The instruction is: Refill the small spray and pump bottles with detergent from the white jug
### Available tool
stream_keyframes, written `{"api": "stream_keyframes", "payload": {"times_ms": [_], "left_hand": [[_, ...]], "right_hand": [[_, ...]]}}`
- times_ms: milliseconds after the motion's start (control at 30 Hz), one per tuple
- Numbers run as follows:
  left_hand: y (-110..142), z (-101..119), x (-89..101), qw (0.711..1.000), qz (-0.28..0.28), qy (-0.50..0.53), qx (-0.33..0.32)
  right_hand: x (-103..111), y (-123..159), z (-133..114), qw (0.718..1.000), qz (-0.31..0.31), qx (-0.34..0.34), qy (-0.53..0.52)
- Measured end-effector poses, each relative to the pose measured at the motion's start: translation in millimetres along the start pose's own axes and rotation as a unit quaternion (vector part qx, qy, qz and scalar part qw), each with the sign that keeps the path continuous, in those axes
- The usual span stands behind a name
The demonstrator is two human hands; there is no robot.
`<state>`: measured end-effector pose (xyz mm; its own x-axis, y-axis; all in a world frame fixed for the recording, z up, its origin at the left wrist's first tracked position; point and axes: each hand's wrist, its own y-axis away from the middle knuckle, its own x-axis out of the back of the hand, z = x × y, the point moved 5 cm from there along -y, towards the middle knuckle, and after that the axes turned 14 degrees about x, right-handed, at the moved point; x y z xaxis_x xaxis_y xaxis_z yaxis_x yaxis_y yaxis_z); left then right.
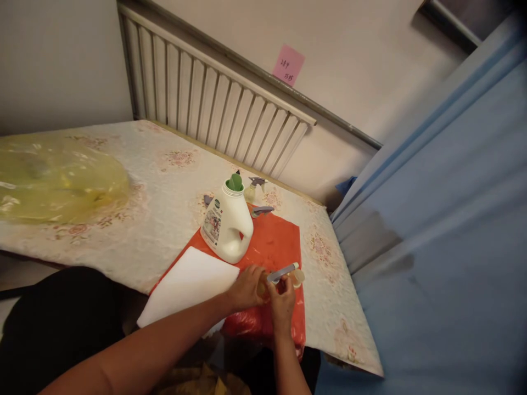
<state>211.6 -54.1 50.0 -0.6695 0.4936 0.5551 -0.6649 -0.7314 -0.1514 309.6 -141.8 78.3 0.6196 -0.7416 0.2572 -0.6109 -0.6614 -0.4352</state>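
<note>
My left hand [246,286] and my right hand [282,300] meet over the red plastic sheet [275,241] near the table's front edge. Both close on a small yellowish spray bottle [297,277] with a grey trigger head [282,272]. The left hand wraps the bottle body, and the right hand's fingers pinch at the trigger head. A white detergent jug [228,222] with a green funnel [235,182] in its mouth stands upright just behind my hands. Beside the left hand, a white sheet [187,285] lies on the red plastic.
Two more small spray bottles [255,189] stand behind the jug. A yellow plastic bag [57,178] lies at the table's left. A ribbed radiator [214,101] runs along the wall. A blue curtain [444,219] hangs close on the right. The table has a floral cloth [156,181].
</note>
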Motion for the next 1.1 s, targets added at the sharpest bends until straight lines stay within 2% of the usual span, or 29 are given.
{"api": "stream_keyframes", "payload": {"times_ms": [100, 300, 367, 533, 700, 833, 1100], "left_hand": [[1.8, -2.0, -1.7, 1.000, -0.004, -0.004, 0.017], [4.2, -4.0, -2.0, 0.995, -0.074, 0.057, 0.015], [2.5, -1.9, -0.3, 0.996, -0.069, 0.052, 0.012], [1.2, 3.2, 0.1, 1.000, -0.013, -0.002, 0.011], [10.6, 3.1, 1.6, 1.000, -0.008, -0.003, 0.013], [23.4, -5.2, 18.4, 0.999, 0.005, -0.031, -0.002], [53.5, -46.6, 72.8, 0.983, 0.050, -0.168, -0.047]], "right_hand": [[0.4, -0.1, 0.0, 1.000, -0.001, 0.002, 0.000], [1.1, 0.0, -1.6, 1.000, 0.001, 0.005, 0.002], [1.1, -0.3, -1.2, 1.000, 0.004, 0.003, 0.004], [0.3, -0.1, -0.8, 1.000, 0.004, 0.001, 0.007], [-0.2, 1.5, -1.8, 1.000, 0.007, 0.005, 0.015], [-0.1, 1.2, -3.2, 1.000, 0.007, 0.010, 0.022], [1.4, 2.3, -8.4, 0.999, -0.009, 0.029, 0.039]]}}
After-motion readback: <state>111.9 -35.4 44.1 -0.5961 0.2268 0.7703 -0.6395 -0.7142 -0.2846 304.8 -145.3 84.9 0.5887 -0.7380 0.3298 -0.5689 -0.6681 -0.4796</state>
